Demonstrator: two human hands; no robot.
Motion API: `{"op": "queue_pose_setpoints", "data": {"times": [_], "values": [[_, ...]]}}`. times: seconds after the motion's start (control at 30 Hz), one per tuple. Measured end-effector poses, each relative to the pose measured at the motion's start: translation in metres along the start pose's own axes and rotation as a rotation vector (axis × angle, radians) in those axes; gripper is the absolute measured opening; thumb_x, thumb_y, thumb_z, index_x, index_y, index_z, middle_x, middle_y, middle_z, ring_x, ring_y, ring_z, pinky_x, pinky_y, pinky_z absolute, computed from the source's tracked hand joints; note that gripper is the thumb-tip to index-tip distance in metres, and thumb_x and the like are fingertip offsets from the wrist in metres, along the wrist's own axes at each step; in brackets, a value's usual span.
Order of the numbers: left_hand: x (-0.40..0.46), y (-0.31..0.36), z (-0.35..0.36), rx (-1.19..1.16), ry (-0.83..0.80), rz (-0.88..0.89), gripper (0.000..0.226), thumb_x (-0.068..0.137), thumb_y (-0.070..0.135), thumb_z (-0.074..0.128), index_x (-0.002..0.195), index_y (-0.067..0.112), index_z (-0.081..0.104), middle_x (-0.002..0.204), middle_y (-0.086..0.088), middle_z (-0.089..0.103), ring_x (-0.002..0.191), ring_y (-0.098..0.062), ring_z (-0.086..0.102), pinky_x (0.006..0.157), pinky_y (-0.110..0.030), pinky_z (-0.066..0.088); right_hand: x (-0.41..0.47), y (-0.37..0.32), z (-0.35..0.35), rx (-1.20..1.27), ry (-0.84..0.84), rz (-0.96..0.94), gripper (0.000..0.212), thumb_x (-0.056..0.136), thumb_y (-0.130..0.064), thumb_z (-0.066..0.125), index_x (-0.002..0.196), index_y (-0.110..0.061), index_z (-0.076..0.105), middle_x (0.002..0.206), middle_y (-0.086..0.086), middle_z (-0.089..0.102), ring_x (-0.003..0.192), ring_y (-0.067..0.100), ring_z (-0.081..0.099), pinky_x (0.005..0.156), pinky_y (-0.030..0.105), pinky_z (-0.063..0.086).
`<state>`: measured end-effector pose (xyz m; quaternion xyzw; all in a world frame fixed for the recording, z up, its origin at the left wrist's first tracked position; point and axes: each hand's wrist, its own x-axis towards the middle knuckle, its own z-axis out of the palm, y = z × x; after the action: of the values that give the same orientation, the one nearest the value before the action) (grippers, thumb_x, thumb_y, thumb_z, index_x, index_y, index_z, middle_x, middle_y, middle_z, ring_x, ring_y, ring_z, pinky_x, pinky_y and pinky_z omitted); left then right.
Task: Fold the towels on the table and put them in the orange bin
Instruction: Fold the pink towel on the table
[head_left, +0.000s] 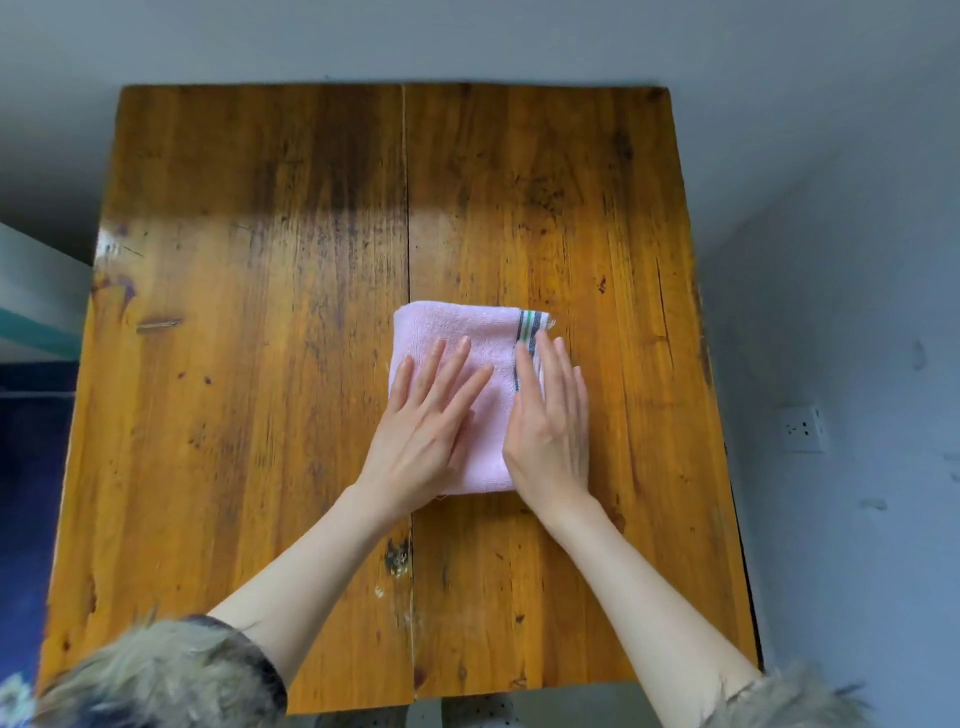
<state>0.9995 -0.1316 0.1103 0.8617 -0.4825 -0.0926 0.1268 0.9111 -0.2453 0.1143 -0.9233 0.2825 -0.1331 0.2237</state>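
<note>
- Pink towel (467, 358): I see it folded into a compact rectangle on the wooden table (249, 312), about midway between the left and right edges and slightly nearer the front edge than the far one.
- My left hand (431, 415) and right hand (548, 415) both lie flat on it, fingers straight and pressing, gripping nothing.
- Progress, as I judge it: folding looks nearly complete, with only smoothing going on; the transfer remains, and no orange bin appears in view.
- Orientation: its long axis runs from the front edge toward the far edge; the striped border (527, 332) lies along the right side.
</note>
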Motion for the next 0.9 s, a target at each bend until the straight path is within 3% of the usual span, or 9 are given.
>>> {"op": "queue_pose_setpoints", "data": {"times": [0.1, 0.23, 0.43, 0.57, 0.63, 0.7, 0.77, 0.83, 0.9], "values": [[0.013, -0.006, -0.004, 0.015, 0.046, -0.023, 0.05, 0.094, 0.025, 0.029, 0.141, 0.014, 0.039, 0.152, -0.016, 0.026, 0.141, -0.038, 0.019, 0.111, -0.053, 0.013, 0.0, 0.007, 0.005, -0.08, -0.121, -0.049, 0.051, 0.094, -0.012, 0.044, 0.144, -0.007, 0.032, 0.153, 0.013, 0.024, 0.142, 0.024, 0.013, 0.116, 0.047, 0.013], [0.02, -0.018, 0.003, 0.071, -0.041, -0.103, 0.058, 0.094, 0.044, 0.018, 0.147, 0.022, 0.023, 0.157, -0.007, 0.009, 0.144, -0.025, -0.003, 0.115, -0.047, -0.002, 0.006, 0.023, 0.016, -0.098, -0.281, -0.008, 0.054, 0.1, -0.029, 0.033, 0.148, -0.016, 0.013, 0.156, 0.003, 0.002, 0.143, 0.015, -0.005, 0.118, 0.038, -0.004], [0.022, -0.021, 0.015, 0.104, -0.066, -0.082, 0.057, 0.095, 0.043, 0.02, 0.147, 0.019, 0.023, 0.156, -0.01, 0.014, 0.144, -0.028, 0.002, 0.114, -0.05, 0.0, 0.004, 0.028, 0.027, -0.085, -0.287, 0.021, 0.055, 0.1, -0.029, 0.03, 0.144, -0.022, -0.002, 0.152, -0.005, -0.008, 0.142, 0.011, -0.009, 0.118, 0.036, -0.006], [0.023, -0.026, 0.01, 0.068, -0.178, -0.077, 0.057, 0.097, 0.046, 0.016, 0.149, 0.025, 0.005, 0.158, -0.005, -0.006, 0.141, -0.02, -0.02, 0.112, -0.047, -0.014, 0.007, 0.026, 0.022, -0.122, -0.381, 0.037, 0.057, 0.101, -0.032, 0.025, 0.144, -0.023, -0.01, 0.149, -0.008, -0.019, 0.143, 0.013, -0.013, 0.117, 0.035, -0.01], [0.022, -0.024, 0.002, -0.039, -0.193, -0.099, 0.056, 0.099, 0.041, 0.023, 0.149, 0.026, 0.004, 0.158, -0.002, -0.01, 0.139, -0.017, -0.025, 0.113, -0.046, -0.012, 0.009, 0.024, 0.015, -0.055, -0.444, 0.039, 0.058, 0.101, -0.034, 0.025, 0.147, -0.023, -0.008, 0.148, -0.011, -0.024, 0.144, 0.014, -0.012, 0.116, 0.034, -0.009], [0.015, -0.019, -0.011, -0.198, -0.118, -0.153, 0.055, 0.1, 0.034, 0.032, 0.149, 0.021, 0.012, 0.158, -0.004, -0.003, 0.144, -0.021, -0.014, 0.116, -0.046, 0.0, 0.009, 0.02, 0.002, 0.08, -0.436, 0.076, 0.058, 0.101, -0.033, 0.029, 0.15, -0.023, 0.0, 0.154, -0.01, -0.017, 0.145, 0.012, -0.005, 0.116, 0.032, 0.001], [0.005, -0.015, -0.021, -0.348, 0.014, -0.246, 0.057, 0.098, 0.027, 0.041, 0.148, 0.013, 0.019, 0.157, -0.011, 0.008, 0.145, -0.025, 0.005, 0.115, -0.038, 0.012, 0.004, 0.018, -0.01, 0.207, -0.306, 0.193, 0.055, 0.099, -0.03, 0.035, 0.149, -0.021, 0.013, 0.158, -0.003, 0.006, 0.142, 0.014, 0.015, 0.112, 0.03, 0.019], [-0.001, -0.019, -0.03, -0.499, 0.071, -0.4, 0.06, 0.095, 0.024, 0.048, 0.147, 0.011, 0.021, 0.153, -0.014, 0.019, 0.141, -0.024, 0.019, 0.111, -0.031, 0.019, 0.004, 0.017, -0.017, 0.259, -0.199, 0.354, 0.052, 0.097, -0.03, 0.041, 0.145, -0.017, 0.026, 0.148, 0.002, 0.028, 0.131, 0.017, 0.034, 0.104, 0.029, 0.032], [-0.001, -0.026, -0.035, -0.65, 0.042, -0.576, 0.064, 0.093, 0.027, 0.052, 0.147, 0.013, 0.021, 0.146, -0.012, 0.03, 0.132, -0.023, 0.033, 0.107, -0.034, 0.03, 0.012, 0.017, -0.02, 0.297, -0.208, 0.54, 0.052, 0.094, -0.033, 0.048, 0.14, -0.013, 0.034, 0.134, 0.005, 0.042, 0.119, 0.019, 0.046, 0.097, 0.033, 0.04]]}}
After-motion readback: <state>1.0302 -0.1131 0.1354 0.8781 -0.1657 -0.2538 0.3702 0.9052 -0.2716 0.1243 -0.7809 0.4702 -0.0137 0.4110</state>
